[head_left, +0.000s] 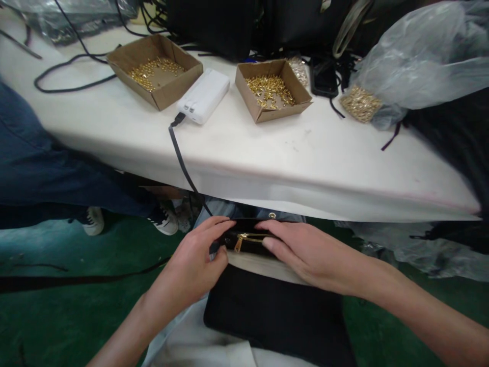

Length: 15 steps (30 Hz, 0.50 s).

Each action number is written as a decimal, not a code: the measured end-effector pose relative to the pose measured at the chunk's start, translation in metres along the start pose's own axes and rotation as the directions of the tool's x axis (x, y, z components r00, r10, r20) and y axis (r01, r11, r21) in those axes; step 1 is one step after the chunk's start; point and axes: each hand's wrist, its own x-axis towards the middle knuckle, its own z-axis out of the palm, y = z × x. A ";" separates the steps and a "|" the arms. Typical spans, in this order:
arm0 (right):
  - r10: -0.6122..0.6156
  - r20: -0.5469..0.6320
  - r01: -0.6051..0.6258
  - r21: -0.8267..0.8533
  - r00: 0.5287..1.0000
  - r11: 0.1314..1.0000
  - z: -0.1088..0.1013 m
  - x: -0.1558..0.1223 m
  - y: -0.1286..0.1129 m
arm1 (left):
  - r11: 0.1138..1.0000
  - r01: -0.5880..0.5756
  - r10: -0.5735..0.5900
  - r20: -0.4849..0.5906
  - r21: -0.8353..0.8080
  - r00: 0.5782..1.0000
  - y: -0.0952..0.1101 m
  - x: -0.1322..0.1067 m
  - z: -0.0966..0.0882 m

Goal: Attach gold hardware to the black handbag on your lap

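A black bag (275, 311) lies across my lap, its flap folded toward me and a pale strip showing above it. Near its far edge runs a gold zipper (252, 238) with a gold pull (239, 243) hanging at the left end. My left hand (200, 252) grips the bag's left end, thumb on the near side and fingers on the far edge. On the right, my right hand (301, 250) pinches the edge beside the zipper, its thumb and fingers over the zipper's right part. What lies under the fingertips is hidden.
On the white table (244, 153) stand two cardboard boxes (168, 94) of small gold pieces. Between them lies a white power bank (208, 94) with a black cable (183, 165) running toward my lap. A phone (324, 77) and plastic bag (416, 61) are rightward. A person's legs (57, 158) stand left.
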 end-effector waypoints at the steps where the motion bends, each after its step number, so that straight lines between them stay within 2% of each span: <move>1: -0.008 0.004 0.008 -0.022 1.000 1.000 0.002 0.000 0.000 | 1.000 0.001 -0.001 0.000 -0.007 1.000 0.000 0.001 0.000; 5: 0.064 -0.032 -0.067 -0.139 0.997 0.988 0.008 0.001 -0.002 | 1.000 -0.005 0.005 0.005 -0.016 1.000 0.003 0.002 0.000; 9: 0.177 -0.028 -0.178 -0.049 0.984 0.983 0.005 0.002 -0.004 | 1.000 0.018 -0.018 0.030 -0.008 0.999 0.011 0.006 -0.008; 11: 0.213 -0.018 -0.213 -0.028 0.977 0.977 -0.001 0.005 -0.005 | 0.998 0.063 -0.063 0.081 0.002 0.995 0.014 0.012 -0.014; 15: 0.196 0.043 -0.197 0.016 0.980 0.980 -0.013 0.016 -0.003 | 0.989 0.148 -0.140 0.188 -0.027 0.972 0.010 0.030 -0.023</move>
